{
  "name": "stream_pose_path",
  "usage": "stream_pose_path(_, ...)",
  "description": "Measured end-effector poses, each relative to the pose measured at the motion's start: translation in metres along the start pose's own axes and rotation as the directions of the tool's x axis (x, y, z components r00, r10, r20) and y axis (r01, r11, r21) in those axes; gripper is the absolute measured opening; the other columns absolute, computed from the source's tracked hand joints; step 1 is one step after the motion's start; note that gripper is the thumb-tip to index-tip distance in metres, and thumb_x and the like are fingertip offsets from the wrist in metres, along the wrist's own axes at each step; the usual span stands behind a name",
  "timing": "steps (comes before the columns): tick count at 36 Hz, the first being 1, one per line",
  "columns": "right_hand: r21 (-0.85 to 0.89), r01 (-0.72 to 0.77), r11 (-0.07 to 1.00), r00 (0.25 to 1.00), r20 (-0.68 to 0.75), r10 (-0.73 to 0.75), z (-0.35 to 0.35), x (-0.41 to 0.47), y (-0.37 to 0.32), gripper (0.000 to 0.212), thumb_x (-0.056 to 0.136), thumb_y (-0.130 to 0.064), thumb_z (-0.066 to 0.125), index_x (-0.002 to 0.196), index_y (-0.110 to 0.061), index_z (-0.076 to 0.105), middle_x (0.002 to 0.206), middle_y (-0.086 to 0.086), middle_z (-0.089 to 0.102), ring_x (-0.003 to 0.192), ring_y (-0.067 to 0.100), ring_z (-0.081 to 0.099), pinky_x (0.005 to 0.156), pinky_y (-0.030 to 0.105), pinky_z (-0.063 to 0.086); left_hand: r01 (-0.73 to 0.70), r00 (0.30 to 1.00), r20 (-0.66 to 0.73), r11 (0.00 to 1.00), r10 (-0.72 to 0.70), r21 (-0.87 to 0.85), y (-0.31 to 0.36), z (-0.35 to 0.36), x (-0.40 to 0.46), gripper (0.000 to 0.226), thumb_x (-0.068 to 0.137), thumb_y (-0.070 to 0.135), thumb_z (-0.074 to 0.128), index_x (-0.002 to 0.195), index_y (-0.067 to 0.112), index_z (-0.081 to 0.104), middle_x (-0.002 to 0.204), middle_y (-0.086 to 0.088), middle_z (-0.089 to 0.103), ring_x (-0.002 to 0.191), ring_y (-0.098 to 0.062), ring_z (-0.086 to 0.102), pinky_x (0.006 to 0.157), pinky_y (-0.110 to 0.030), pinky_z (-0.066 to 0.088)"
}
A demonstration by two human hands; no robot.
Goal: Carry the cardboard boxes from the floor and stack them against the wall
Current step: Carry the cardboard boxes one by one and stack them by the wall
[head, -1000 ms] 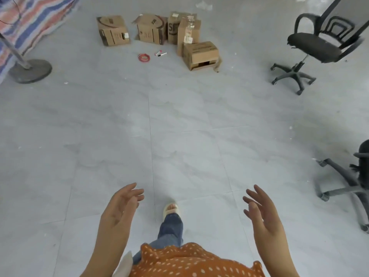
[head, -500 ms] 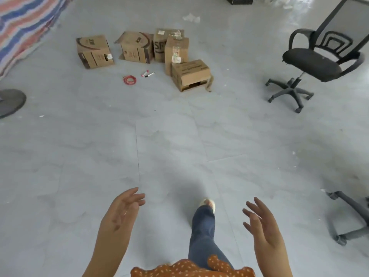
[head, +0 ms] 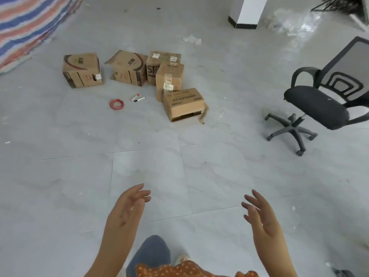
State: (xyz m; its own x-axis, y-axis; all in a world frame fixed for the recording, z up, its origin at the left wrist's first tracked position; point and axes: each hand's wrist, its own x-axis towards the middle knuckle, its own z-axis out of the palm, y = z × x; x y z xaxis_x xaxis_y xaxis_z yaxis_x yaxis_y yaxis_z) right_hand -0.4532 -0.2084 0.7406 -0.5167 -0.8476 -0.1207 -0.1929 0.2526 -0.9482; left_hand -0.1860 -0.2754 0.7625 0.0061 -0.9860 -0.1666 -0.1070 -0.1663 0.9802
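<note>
Several brown cardboard boxes sit on the grey tiled floor ahead. One box [head: 81,70] stands alone at the left. A box with a loose flap [head: 127,68] is beside it, then a box marked in black letters [head: 153,66], a tall box [head: 169,76] and a low box [head: 184,103] nearest me. My left hand [head: 127,208] and my right hand [head: 259,212] are raised in front of me, fingers relaxed, palms facing each other, holding nothing. Both are well short of the boxes.
A black office chair [head: 319,104] stands to the right of the boxes. A red coil of wire [head: 116,104] and two markers [head: 137,97] lie on the floor by the boxes. A striped tarp [head: 26,23] hangs at the far left; a white pillar [head: 247,11] stands behind.
The boxes and chair have come closer and lower in view as I walk toward them. My legs have swapped steps. Both hands stay raised and empty.
</note>
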Motion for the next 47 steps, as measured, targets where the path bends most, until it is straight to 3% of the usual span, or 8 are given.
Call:
stream_pose_path(4,-0.002,-0.025,1.0,1.0,0.009,0.025,0.01,0.068,-0.001,0.038,0.096,-0.013,0.047,0.117,-0.045,0.05,0.112,-0.029,0.062,0.104,-0.001,0.062,0.09,0.031,0.05,0.019,0.999,-0.04,1.0,-0.019,0.005,0.006,0.024,0.062,0.033,0.063,0.061,0.055,0.093,0.052,0.065,0.101,0.012,0.071,0.094,-0.007,0.067,0.097,-0.044,0.047)
stream_pose_path(16,0.023,-0.096,0.995,0.99,-0.099,0.098,0.055,0.304,-0.029,0.05,0.096,-0.011,0.046,0.106,-0.059,0.055,0.112,-0.015,0.067,0.101,0.002,0.065,0.087,0.032,0.051,0.009,1.0,0.016,0.999,-0.01,0.039,0.054,0.095,0.315,0.054,0.052,0.086,0.058,0.095,0.053,0.063,0.102,0.014,0.07,0.096,-0.007,0.067,0.096,-0.042,0.048)
stream_pose_path(20,0.011,-0.056,0.998,0.995,-0.085,0.057,0.076,0.389,-0.071,0.022,0.089,-0.051,0.051,0.11,-0.059,0.052,0.113,-0.025,0.064,0.103,0.0,0.063,0.087,0.035,0.052,-0.013,0.998,0.069,0.999,0.009,0.052,0.088,0.126,0.404,0.046,0.059,0.074,0.059,0.097,0.049,0.065,0.102,0.013,0.07,0.096,-0.007,0.067,0.099,-0.045,0.047)
stream_pose_path(22,-0.017,-0.029,0.999,0.997,-0.076,0.027,0.077,0.424,-0.075,0.05,0.074,-0.079,0.046,0.117,-0.052,0.048,0.116,-0.03,0.06,0.106,0.0,0.062,0.086,0.035,0.054,0.009,0.995,0.095,0.998,-0.014,0.055,0.092,0.145,0.439,0.045,0.064,0.068,0.058,0.1,0.043,0.065,0.101,0.016,0.07,0.096,-0.005,0.066,0.099,-0.043,0.048)
stream_pose_path(28,-0.025,-0.105,0.994,0.988,-0.118,0.102,0.056,0.531,-0.068,0.019,0.085,-0.061,0.047,0.098,-0.076,0.047,0.114,-0.021,0.064,0.105,-0.001,0.062,0.092,0.039,0.051,0.062,0.989,0.125,0.99,-0.078,0.125,0.098,0.215,0.527,0.045,0.064,0.07,0.055,0.102,0.046,0.064,0.102,0.018,0.069,0.097,-0.004,0.065,0.095,-0.034,0.049)
stream_pose_path(38,-0.184,-0.144,0.972,0.988,0.035,0.153,-0.023,0.749,-0.072,0.041,0.08,-0.051,0.039,0.12,-0.045,0.042,0.123,-0.014,0.058,0.111,0.012,0.06,0.101,0.048,0.046,0.166,0.984,-0.078,0.984,-0.16,0.067,0.103,0.374,0.652,0.017,0.091,0.032,0.046,0.103,0.036,0.057,0.096,0.015,0.069,0.095,-0.009,0.065,0.096,-0.036,0.048)
stream_pose_path(44,-0.239,-0.091,0.967,0.976,0.171,0.135,-0.059,0.881,-0.093,0.052,0.072,-0.079,0.038,0.117,-0.054,0.043,0.118,-0.025,0.059,0.107,-0.005,0.059,0.098,0.037,0.049,0.192,0.98,-0.079,0.977,-0.185,0.096,0.125,0.46,0.712,0.053,0.068,0.081,0.05,0.105,0.042,0.054,0.098,0.04,0.062,0.097,0.001,0.064,0.085,-0.018,0.048)
stream_pose_path(47,-0.258,-0.07,0.964,0.959,0.248,0.137,-0.05,0.936,-0.104,0.04,0.078,-0.062,0.04,0.117,-0.052,0.043,0.12,-0.023,0.058,0.107,-0.004,0.059,0.099,0.038,0.048,0.251,0.962,-0.132,0.965,-0.241,0.073,0.131,0.483,0.738,0.03,0.077,0.051,0.047,0.104,0.038,0.052,0.092,0.034,0.065,0.093,0.004,0.064,0.086,-0.019,0.047)
